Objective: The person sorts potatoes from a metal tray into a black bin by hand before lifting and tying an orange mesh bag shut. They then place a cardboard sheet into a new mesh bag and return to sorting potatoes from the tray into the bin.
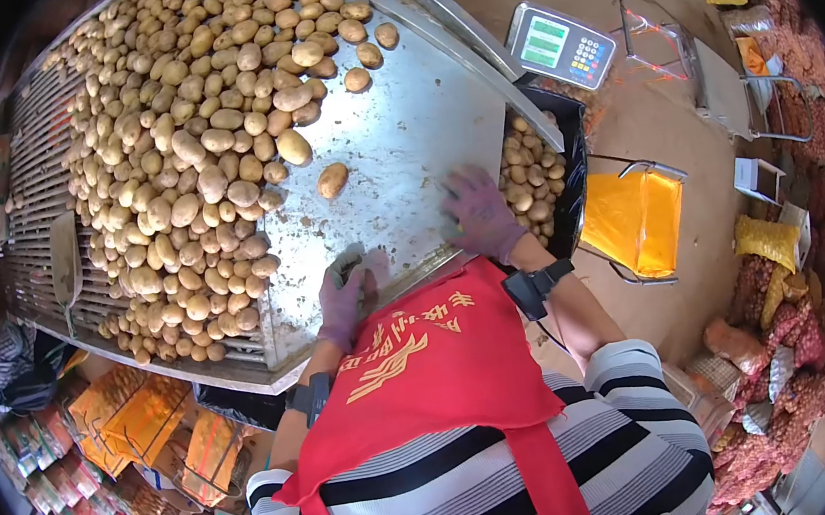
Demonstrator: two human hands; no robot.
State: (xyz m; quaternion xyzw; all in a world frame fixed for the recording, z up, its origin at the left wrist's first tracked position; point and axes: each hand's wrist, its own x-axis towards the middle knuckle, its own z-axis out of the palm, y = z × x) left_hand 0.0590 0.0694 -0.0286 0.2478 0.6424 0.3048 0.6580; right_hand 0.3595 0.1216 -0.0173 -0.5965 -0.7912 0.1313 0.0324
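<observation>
Head view: a steel sorting table (401, 148) carries a large potato pile (192, 170) across its left and upper part. One lone potato (332, 179) lies apart from the pile on bare metal, ahead of both gloved hands and touching neither. Its long axis runs diagonally, lower left to upper right in the frame.

The right hand (480, 212) lies flat on the table at its right edge, fingers spread and gripping nothing, just beside a black crate (568, 130) filled with small potatoes. The left hand (345, 300) rests at the near edge with its fingers curled. Whether they grip anything cannot be told.

A weighing scale (559, 44) with a green display and keypad stands beyond the crate, its digits too small to read. The red apron (423, 357) bears yellow Chinese characters, seen upside down and not legible. A yellow bag (635, 219) hangs open on a frame to the right.
</observation>
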